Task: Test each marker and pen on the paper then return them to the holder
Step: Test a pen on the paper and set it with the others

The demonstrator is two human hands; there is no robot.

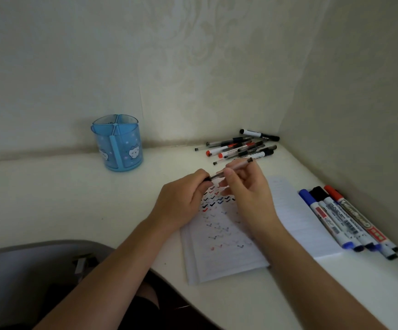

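A thin clear pen (237, 166) is held level above the paper (226, 234) by both hands. My right hand (248, 194) pinches its barrel near the middle. My left hand (181, 201) grips the dark cap end, still touching the barrel. The paper is lined, with rows of black, blue and red check marks. The blue holder (119, 144), with cat faces and divided compartments, stands empty at the back left. A pile of pens and markers (240, 146) lies in the back right corner.
Three capped whiteboard markers, blue (321, 217), black (336, 217) and red (357, 215), lie side by side on the paper's right edge, close to the right wall. The white desk (62, 198) curves at its near edge above a grey chair (26, 270).
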